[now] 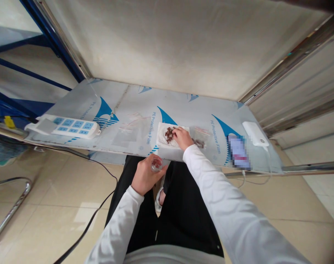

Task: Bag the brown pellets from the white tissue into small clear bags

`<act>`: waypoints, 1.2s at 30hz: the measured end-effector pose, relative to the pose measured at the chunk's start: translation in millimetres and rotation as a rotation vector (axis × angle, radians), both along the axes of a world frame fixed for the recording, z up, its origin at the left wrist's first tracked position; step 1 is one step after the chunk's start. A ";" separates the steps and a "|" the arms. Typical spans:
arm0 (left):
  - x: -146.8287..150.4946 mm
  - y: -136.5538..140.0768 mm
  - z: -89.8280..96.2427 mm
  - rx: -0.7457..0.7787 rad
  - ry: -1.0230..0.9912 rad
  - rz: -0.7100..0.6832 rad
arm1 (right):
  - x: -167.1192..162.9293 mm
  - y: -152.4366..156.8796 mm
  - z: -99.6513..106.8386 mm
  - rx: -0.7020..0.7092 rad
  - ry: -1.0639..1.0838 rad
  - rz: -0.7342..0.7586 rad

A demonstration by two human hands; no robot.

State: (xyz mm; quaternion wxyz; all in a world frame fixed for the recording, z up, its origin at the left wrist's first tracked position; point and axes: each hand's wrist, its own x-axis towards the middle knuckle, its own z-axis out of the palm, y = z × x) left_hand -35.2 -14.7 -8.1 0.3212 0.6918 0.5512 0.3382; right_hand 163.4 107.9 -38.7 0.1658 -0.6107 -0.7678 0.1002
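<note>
My left hand (145, 175) is wrapped round a small clear cup (156, 163), held over my lap just in front of the table edge. The cup's contents are too small to make out. Over a white tissue (162, 141) on the table, my right hand (182, 138) has its fingertips pinched together at a pile of small brown pieces (169, 135). Whatever is between those fingertips cannot be told apart from the pile. Just right of the tissue lies a clear plastic bag (200, 142) with dark pieces in it.
A white power strip (73, 127) lies at the left. More clear bags (131, 126) rest left of the tissue. On the right are a phone (239, 152) and a white power bank (255, 134) with a cable. A black cord (101, 203) hangs over the front edge.
</note>
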 end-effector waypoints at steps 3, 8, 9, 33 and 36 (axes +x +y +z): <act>0.4 7.9 1.6 0.008 0.011 0.001 | 0.6 2.0 1.4 -0.010 -0.009 -0.012; 5.0 21.3 3.3 0.025 -0.001 0.020 | 3.6 11.3 1.5 -0.020 0.009 -0.030; 6.1 23.6 3.8 0.029 -0.008 0.025 | 4.5 12.5 2.2 -0.019 0.022 -0.035; 47.4 52.6 4.4 0.174 -0.172 0.023 | -27.0 -79.0 92.1 -0.071 0.656 0.041; 48.2 49.0 8.7 0.170 -0.198 0.020 | -27.2 -79.9 95.0 -0.047 0.626 0.059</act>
